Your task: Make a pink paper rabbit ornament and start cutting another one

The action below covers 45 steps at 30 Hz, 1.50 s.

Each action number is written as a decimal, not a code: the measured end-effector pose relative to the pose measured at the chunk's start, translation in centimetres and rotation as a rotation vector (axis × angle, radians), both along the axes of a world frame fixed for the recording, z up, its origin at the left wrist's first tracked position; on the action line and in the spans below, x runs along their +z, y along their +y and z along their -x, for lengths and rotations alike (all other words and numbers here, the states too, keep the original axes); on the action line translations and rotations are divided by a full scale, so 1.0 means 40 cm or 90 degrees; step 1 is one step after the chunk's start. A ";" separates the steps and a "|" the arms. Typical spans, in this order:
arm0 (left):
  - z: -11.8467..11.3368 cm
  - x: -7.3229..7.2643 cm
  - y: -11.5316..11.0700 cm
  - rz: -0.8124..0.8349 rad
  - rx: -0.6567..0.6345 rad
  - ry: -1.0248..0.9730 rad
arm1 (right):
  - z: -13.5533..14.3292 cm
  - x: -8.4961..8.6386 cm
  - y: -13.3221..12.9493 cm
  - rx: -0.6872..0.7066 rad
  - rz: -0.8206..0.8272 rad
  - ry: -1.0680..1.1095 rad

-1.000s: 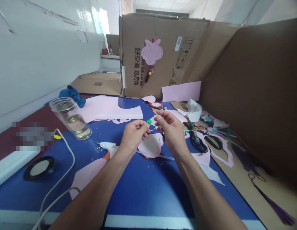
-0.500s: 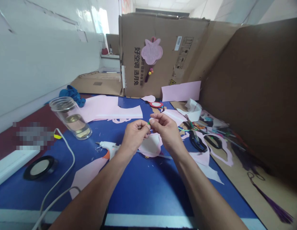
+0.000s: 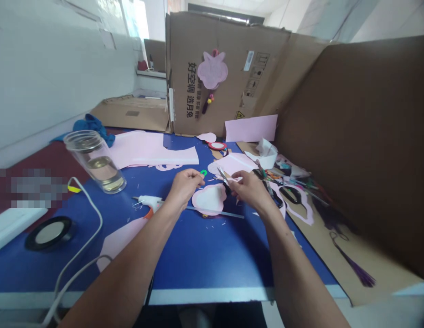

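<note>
Pinched in my left hand (image 3: 186, 186) is a small green loop (image 3: 203, 173), which sticks out past the fingertips. My right hand (image 3: 248, 187) is closed around small scissors (image 3: 223, 175), their blades pointing up and left toward the loop but apart from it. Below and between my hands a white-and-pink cloud-like paper shape (image 3: 209, 199) lies on the blue table. A clear glue stick (image 3: 232, 214) runs along its lower edge. The white glue gun (image 3: 148, 200) is beside my left wrist, partly hidden by the forearm.
A glass jar of yellowish liquid (image 3: 107, 171) stands at left, near black tape (image 3: 49, 232) and a white cable (image 3: 100, 214). Pink paper (image 3: 140, 148) lies behind. A cardboard box (image 3: 239, 91) bears a pink ornament (image 3: 212, 70). Scraps and a purple tassel (image 3: 360, 271) are at right.
My hands have moved apart. My right hand has let go of the green piece and taken hold of scissors; my left hand keeps the green piece, now seen as a loop. The view has shifted slightly.
</note>
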<state>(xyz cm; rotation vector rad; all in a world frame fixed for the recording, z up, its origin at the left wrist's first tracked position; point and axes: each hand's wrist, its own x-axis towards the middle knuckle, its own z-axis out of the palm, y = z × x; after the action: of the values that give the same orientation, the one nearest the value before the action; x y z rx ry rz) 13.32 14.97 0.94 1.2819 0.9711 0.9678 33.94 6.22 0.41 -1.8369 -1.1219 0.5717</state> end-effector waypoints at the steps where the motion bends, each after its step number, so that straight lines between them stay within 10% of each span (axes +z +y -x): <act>1: 0.000 -0.003 0.000 0.003 -0.018 0.006 | 0.002 -0.010 -0.008 -0.005 0.025 0.009; 15: 0.009 -0.001 0.002 0.067 -0.037 0.004 | 0.060 -0.069 0.006 -0.019 0.008 0.079; 29: 0.027 0.007 0.043 0.028 -0.005 -0.158 | 0.047 0.081 0.043 0.083 -0.211 0.044; 38: 0.011 -0.013 0.037 0.005 -0.129 -0.139 | 0.054 0.065 0.077 0.147 -0.229 0.124; 43: 0.011 -0.028 0.046 -0.027 -0.068 -0.136 | 0.072 0.075 -0.008 0.028 -0.259 -0.109; 45: 0.011 -0.030 0.049 -0.027 -0.037 -0.140 | 0.078 0.071 -0.071 0.120 -0.179 -0.210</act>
<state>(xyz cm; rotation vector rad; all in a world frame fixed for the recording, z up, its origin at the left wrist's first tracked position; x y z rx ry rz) 12.86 16.94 -0.25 1.2041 0.7426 1.0645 30.81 3.37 3.26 -1.6254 -1.5232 0.2021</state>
